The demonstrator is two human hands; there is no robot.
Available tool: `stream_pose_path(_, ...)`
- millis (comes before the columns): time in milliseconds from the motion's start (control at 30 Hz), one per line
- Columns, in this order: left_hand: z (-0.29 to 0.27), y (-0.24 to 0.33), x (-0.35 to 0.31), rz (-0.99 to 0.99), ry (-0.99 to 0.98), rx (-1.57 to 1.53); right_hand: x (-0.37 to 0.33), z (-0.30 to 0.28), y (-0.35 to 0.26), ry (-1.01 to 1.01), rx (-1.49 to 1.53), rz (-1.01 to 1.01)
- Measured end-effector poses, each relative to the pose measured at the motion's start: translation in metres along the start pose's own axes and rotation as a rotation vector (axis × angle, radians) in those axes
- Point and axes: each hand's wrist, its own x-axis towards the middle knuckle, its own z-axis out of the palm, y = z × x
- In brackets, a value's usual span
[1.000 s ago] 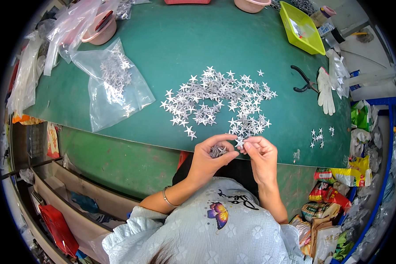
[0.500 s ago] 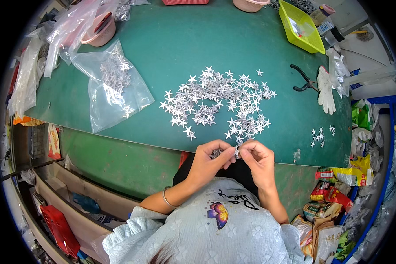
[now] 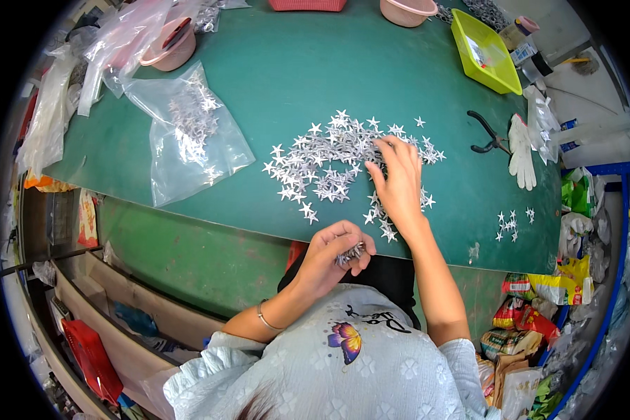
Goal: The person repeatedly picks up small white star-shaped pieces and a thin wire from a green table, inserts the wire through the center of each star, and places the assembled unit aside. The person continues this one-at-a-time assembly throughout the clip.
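A loose heap of small silvery starfish-shaped pieces [image 3: 315, 166] lies on the green tabletop [image 3: 280, 77]. My right hand [image 3: 399, 178] reaches over the heap's right side, thumb and fingers apart, fingertips down among the stars. Whether a piece is between them is hidden. Close to my body, at the table's front edge, my left hand [image 3: 325, 259] is curled around a small bunch of starfish pieces [image 3: 350, 255]. Left of the heap, a clear plastic bag [image 3: 199, 150] holds more of them. A few separate starfish pieces [image 3: 509, 225] lie at the right.
Black-handled pliers [image 3: 488, 133] and a white glove [image 3: 521, 154] lie at the right. A yellow-green tray [image 3: 486, 73] stands behind them. Far left are a pink bowl [image 3: 171, 56] and plastic bags [image 3: 45, 105]. A red basket [image 3: 308, 4] and another pink bowl [image 3: 407, 11] stand at the back.
My right hand has left my left hand and moved forward over the heap, its fingers spreading. The left hand stays near the table edge, the bunch in it now showing more.
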Motion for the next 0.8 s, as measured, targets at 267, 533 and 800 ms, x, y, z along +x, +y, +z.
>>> stream_pose_path(267, -0.008, -0.001, -0.003, -0.015, 0.067, 0.082, -0.026, -0.017, -0.005, -0.125, -0.052, -0.118)
stream_pose_path(533, -0.011, -0.003, 0.001, -0.076, 0.118, 0.054, -0.031, -0.035, -0.005, -0.064, -0.039, -0.027)
stream_pose_path(800, -0.02, -0.003, 0.0, -0.123, -0.015, -0.125, -0.039, -0.027, 0.003, -0.087, -0.13, -0.029)
